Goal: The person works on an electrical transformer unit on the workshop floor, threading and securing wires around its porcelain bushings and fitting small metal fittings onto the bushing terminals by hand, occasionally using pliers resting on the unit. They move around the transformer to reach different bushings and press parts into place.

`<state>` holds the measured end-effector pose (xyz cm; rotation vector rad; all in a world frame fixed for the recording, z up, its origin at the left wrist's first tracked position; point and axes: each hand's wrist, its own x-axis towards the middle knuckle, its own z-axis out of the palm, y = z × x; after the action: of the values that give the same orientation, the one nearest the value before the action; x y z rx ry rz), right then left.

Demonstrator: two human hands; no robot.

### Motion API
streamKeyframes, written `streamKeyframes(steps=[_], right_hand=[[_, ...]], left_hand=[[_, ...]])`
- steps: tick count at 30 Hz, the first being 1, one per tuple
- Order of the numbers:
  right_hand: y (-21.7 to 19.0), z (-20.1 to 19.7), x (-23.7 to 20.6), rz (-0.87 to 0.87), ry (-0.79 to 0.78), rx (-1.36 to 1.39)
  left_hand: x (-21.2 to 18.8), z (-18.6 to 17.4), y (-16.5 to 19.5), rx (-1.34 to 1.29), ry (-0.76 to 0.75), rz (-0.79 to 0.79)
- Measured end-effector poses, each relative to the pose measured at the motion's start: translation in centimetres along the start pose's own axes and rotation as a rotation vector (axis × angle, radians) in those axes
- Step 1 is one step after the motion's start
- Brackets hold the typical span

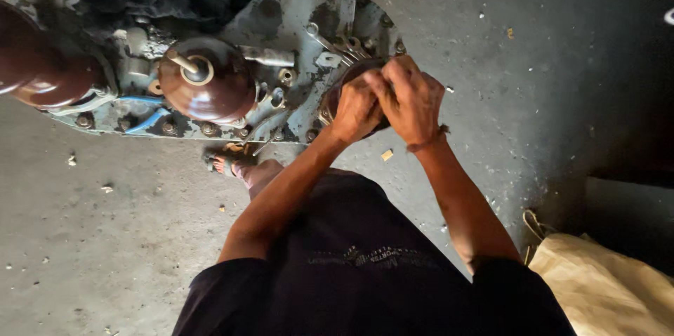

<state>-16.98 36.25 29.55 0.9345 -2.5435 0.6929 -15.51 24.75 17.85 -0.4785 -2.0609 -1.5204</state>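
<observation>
My left hand (356,109) and my right hand (411,99) are both closed around the top of a dark brown ceramic insulator (337,90) at the right end of a worn grey metal cover plate (288,9). The hands hide most of this insulator. A second brown insulator (210,87) with a metal stud on top stands in the middle of the plate. Part of a third insulator (35,62) shows at the left edge.
Wrenches (330,44) lie on the plate just beyond my hands, among bolts and nuts. Blue wires (144,115) run along the plate's near edge. My sandalled foot (225,160) rests on the concrete floor below the plate. A tan sack (604,287) sits at the lower right.
</observation>
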Motion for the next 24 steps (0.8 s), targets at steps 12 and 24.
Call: streamKeyframes(steps=[12, 24], right_hand=[[-0.7, 1.2, -2.5, -0.014, 0.236, 0.336], [0.6, -1.9, -4.1, 0.499, -0.371, 1.04]], left_hand=[[-0.1, -0.5, 0.1, -0.014, -0.037, 0.022], [0.6, -1.4, 4.2, 0.017, -0.008, -0.079]])
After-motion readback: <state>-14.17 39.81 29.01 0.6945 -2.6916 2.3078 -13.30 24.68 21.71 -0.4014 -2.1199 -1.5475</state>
